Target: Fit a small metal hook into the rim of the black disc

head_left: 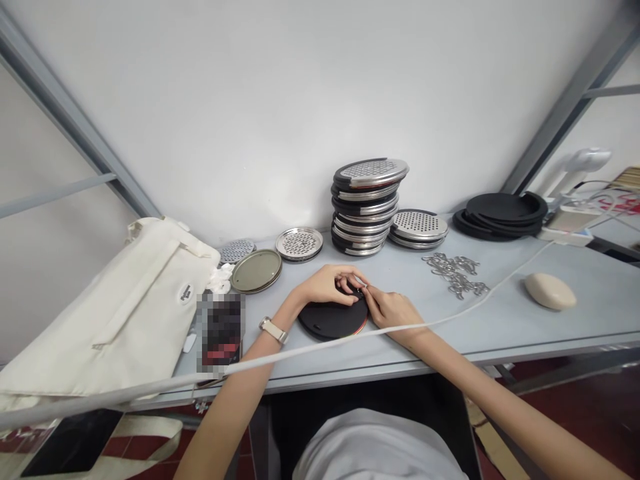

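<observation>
A round black disc-shaped holder (333, 319) lies on the table in front of me, with a thin red and yellow edge showing at its lower right. My left hand (334, 285) is closed over its upper rim, fingers curled. At that same rim the fingertips of my right hand (395, 312) are pinched together around a small shiny piece (365, 287), mostly hidden by the fingers. Right of my hands lies a loose pile of silvery metal clasps (457, 272). Behind them rises a tall stack of round metal grater plates in black holders (367, 207).
A shorter grater stack (419, 229) and black round holders (505, 212) stand at the back right. Olive lids (257, 271) and a cream bag (120, 313) are leftward. A white cable (320, 347) crosses before my forearms; a beige oval object (550, 291) lies right.
</observation>
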Demonstrator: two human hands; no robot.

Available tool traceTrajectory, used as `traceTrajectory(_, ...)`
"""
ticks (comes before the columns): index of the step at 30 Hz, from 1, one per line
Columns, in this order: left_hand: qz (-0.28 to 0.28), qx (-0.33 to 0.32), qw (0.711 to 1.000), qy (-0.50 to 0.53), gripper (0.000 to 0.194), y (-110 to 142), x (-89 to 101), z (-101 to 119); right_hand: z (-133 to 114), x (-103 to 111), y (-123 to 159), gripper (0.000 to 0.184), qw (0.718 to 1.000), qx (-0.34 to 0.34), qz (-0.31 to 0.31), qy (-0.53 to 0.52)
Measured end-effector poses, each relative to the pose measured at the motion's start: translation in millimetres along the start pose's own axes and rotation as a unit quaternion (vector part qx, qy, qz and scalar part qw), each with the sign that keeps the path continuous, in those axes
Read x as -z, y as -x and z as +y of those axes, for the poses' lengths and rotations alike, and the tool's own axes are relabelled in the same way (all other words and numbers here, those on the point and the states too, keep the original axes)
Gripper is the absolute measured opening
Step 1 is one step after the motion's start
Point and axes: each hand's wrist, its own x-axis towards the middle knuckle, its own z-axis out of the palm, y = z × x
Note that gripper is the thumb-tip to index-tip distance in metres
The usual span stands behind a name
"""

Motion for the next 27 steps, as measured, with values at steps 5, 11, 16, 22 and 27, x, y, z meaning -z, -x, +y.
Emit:
traceTrajectory(5,0.003,0.006,1.000,0.014,0.044,-0.1,0.3,0.2,-0.7,0.4,0.7,0.038,1.000,0.005,0.002,0.008)
traceTrajectory(11,0.009,0.007,1.000,0.019,0.045,-0.2,-0.3,2.3,0.4,-1.2,1.0,0.037,1.000,0.004,0.013,0.003)
traceTrajectory(16,0.020,0.016,1.000,0.013,0.045,0.1,-0.6,1.0,1.2,-2.1,1.2,0.036,1.000,0.004,0.014,-0.009)
traceTrajectory(22,0.017,0.009,1.000,0.017,0.044,0.1,-1.1,0.9,2.1,-1.7,0.8,0.035,0.998,0.008,0.024,-0.053)
traceTrajectory(27,0.009,0.007,1.000,0.014,0.044,-0.4,-1.1,1.7,3.6,-0.3,1.0,0.035,0.996,0.005,0.030,-0.090)
